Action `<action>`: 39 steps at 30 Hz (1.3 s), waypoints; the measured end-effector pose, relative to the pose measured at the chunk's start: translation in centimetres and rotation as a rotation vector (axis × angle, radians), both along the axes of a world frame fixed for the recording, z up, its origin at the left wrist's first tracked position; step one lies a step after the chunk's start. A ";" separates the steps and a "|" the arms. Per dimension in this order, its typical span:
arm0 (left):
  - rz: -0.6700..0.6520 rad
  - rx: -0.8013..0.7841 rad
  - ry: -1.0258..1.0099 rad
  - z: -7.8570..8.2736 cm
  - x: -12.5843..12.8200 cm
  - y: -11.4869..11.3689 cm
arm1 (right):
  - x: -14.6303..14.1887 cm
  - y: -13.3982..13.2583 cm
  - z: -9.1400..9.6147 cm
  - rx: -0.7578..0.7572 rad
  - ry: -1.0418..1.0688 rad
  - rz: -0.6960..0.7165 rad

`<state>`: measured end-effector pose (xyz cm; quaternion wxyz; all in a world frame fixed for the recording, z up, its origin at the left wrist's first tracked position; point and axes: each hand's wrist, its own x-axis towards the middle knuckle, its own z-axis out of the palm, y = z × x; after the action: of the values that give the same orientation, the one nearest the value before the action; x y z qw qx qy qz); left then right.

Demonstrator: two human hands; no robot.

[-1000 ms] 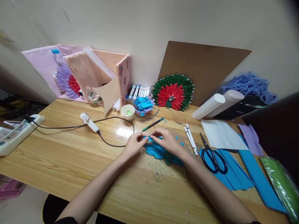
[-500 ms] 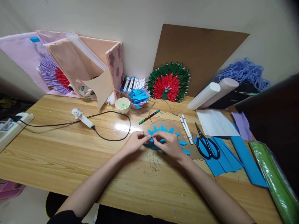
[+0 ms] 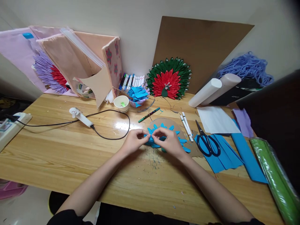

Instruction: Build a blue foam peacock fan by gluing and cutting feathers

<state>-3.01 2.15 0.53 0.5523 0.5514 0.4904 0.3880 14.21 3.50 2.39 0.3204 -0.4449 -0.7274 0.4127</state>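
My left hand (image 3: 136, 140) and my right hand (image 3: 169, 140) meet fingertip to fingertip, both pinched on a small blue paper piece (image 3: 150, 139). Its exact shape is mostly covered by my fingers. Right beneath them lies a round brown cardboard base (image 3: 179, 125), ringed with blue paper petals (image 3: 185, 144). A bit of green shows under my right hand. Black-handled scissors (image 3: 207, 145) rest to the right on blue paper strips (image 3: 226, 156). Two white markers (image 3: 187, 127) lie between the base and the scissors.
A glue gun (image 3: 81, 117) with its looping black cord lies at left. Behind are a paper cup (image 3: 121, 103), a bowl of blue scraps (image 3: 137, 99) and a red-green paper peacock (image 3: 167, 79). White rolls (image 3: 205, 92) and a green packet (image 3: 273, 175) stand and lie at right.
The view has tilted slightly, so the scene sits a little higher. My fingertips stay together over the petals, with only a small shift.
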 end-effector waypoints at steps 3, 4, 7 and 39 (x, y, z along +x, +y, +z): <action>0.019 0.043 0.072 0.3 0.1 -0.3 | -0.1 -0.1 0.0 -0.024 -0.004 -0.016; 0.026 0.062 0.093 0.4 0.1 -0.4 | -0.2 -0.1 0.0 -0.028 -0.007 -0.019; 0.031 0.073 0.094 0.5 0.1 -0.4 | -0.1 -0.2 0.1 -0.030 -0.017 -0.020; 0.011 0.396 0.248 1.0 -0.4 -0.2 | 0.9 0.5 -0.5 0.608 -0.219 0.090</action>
<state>-3.42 1.97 1.56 0.3667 0.6898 0.4717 0.4088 15.13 3.98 1.91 0.3400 -0.3378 -0.8664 0.1400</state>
